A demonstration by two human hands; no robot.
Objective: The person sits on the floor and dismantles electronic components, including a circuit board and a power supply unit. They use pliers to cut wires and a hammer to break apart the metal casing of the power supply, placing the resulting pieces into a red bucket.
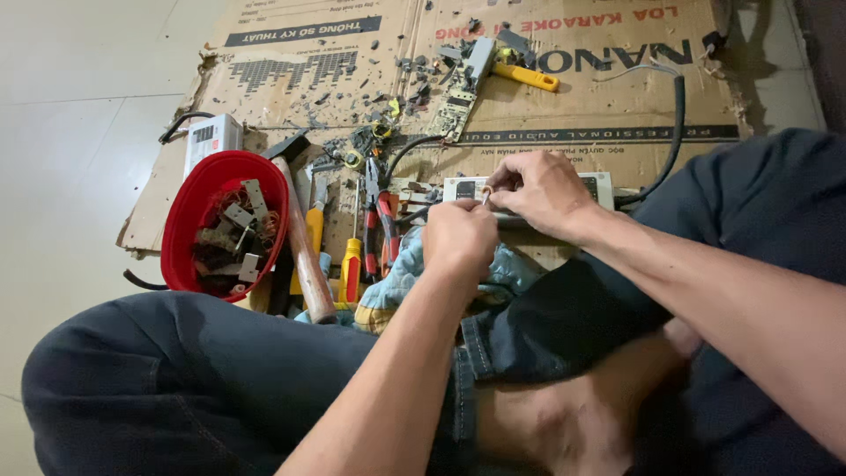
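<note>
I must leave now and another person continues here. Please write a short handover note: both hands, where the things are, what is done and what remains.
Left hand: closed around a thin metal tool tip, pressed at the white device.
Right hand: fingers pinch the device's top edge, steadying it.
Device lies on the cardboard, black cable attached at its right end.
Red bowl at left holds removed metal parts; pliers, screwdrivers and hammer lie beside it.
Done: a circuit board and debris lie farther back.
Left: the device looks closed.

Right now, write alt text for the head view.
Seated on the floor, a person's left hand and right hand work together on a white device over flattened cardboard, beside a red bowl of scrap parts and scattered tools.
</note>
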